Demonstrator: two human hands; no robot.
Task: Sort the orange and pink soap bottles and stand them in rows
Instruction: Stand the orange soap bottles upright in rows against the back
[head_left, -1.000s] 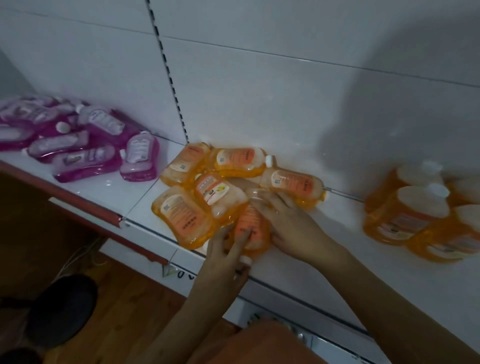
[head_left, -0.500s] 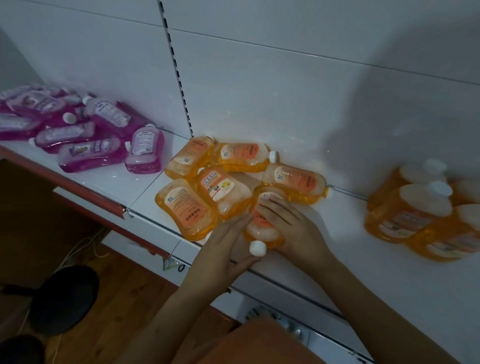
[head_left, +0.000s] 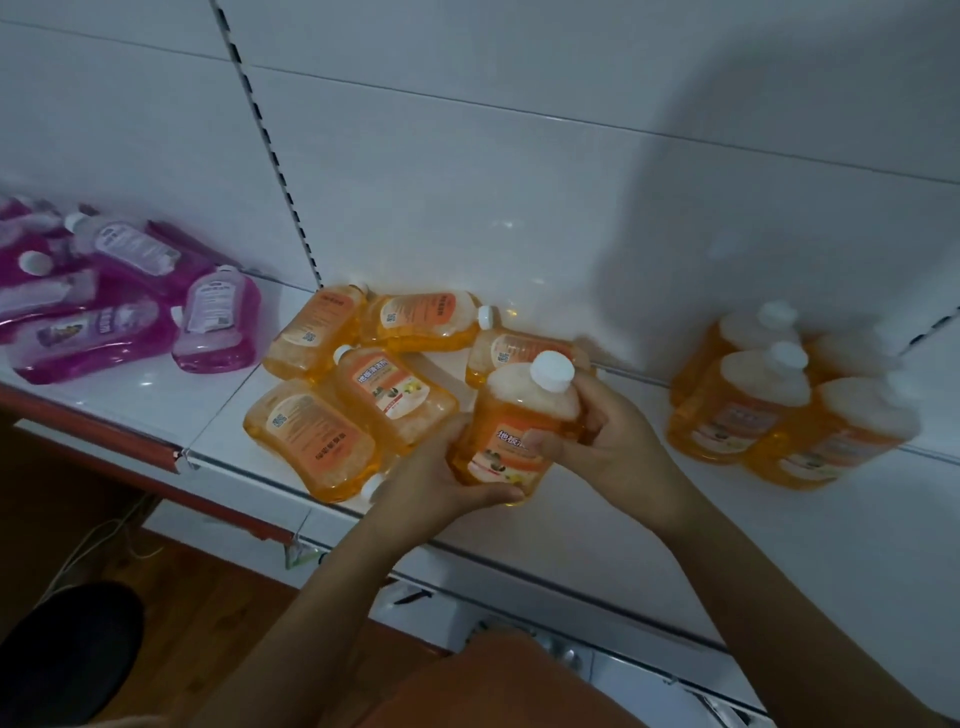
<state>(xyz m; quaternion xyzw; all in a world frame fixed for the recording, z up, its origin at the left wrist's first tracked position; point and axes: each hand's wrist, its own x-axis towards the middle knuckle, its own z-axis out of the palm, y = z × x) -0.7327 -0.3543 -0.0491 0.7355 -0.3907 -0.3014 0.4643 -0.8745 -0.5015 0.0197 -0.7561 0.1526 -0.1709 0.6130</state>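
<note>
An orange soap bottle (head_left: 511, 415) with a white cap is held upright just above the white shelf (head_left: 649, 525). My left hand (head_left: 441, 480) cups its base and lower left side. My right hand (head_left: 608, 441) grips its right side, thumb across the label. Several orange bottles (head_left: 363, 384) lie flat in a heap to the left of it. Several orange bottles (head_left: 763, 410) stand upright in a group at the right. Pink bottles (head_left: 135, 306) lie flat in a pile at the far left.
The shelf's white back panel (head_left: 467, 182) rises right behind the bottles. A red price strip (head_left: 93, 431) edges the left shelf front. Below are a wooden floor (head_left: 197, 613), a dark round object (head_left: 67, 649) and a white cable.
The orange bottle that lay flat under both hands has been lifted and turned upright, cap now on top. The view has shifted slightly to the right.
</note>
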